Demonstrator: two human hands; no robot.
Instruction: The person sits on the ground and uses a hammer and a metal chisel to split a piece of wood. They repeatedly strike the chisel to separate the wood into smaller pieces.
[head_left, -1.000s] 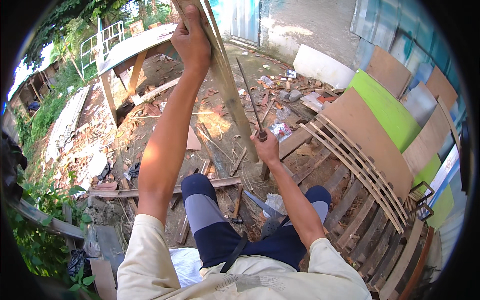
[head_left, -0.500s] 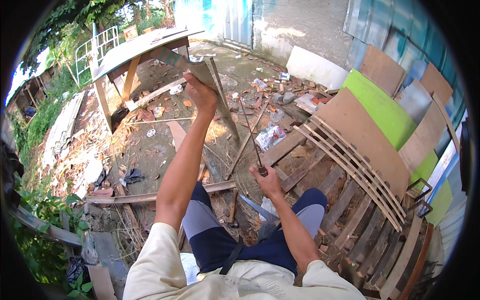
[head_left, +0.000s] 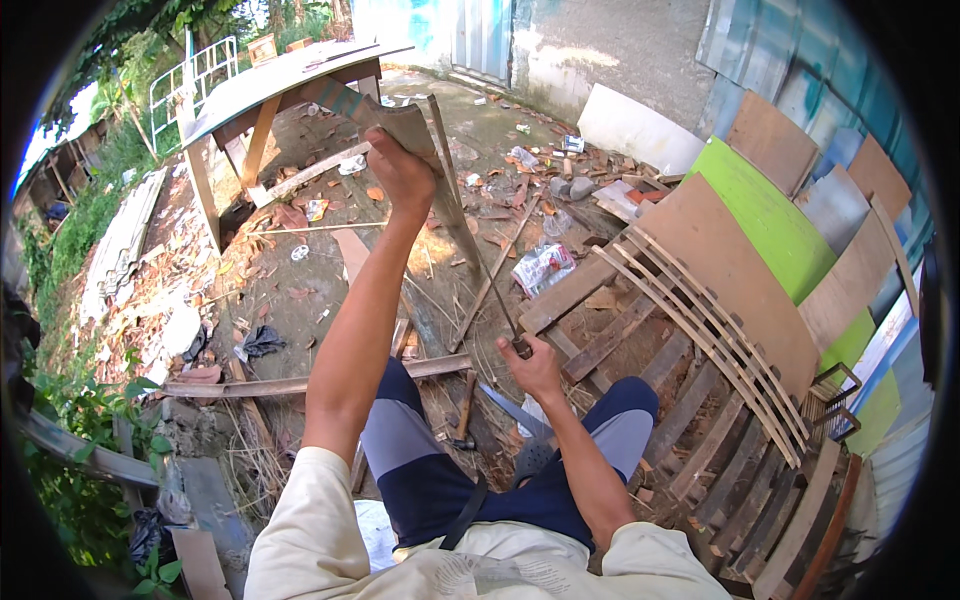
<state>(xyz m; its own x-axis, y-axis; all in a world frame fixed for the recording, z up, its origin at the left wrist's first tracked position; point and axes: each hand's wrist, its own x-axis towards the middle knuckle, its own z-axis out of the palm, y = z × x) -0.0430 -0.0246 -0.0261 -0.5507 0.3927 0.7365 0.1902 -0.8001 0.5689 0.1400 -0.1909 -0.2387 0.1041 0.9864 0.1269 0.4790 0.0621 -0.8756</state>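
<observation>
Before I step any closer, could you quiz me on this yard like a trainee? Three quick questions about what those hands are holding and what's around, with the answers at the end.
1. Multiple choice. What does the person's right hand hold?
a) a hammer
b) a thin rod-like tool with a dark handle
c) a black plastic bag

2. True or false? The bright green panel is on the person's right.

3. Fill the gap. The left hand grips a long wooden ____.

Key: 1: b. 2: true. 3: board.
</observation>
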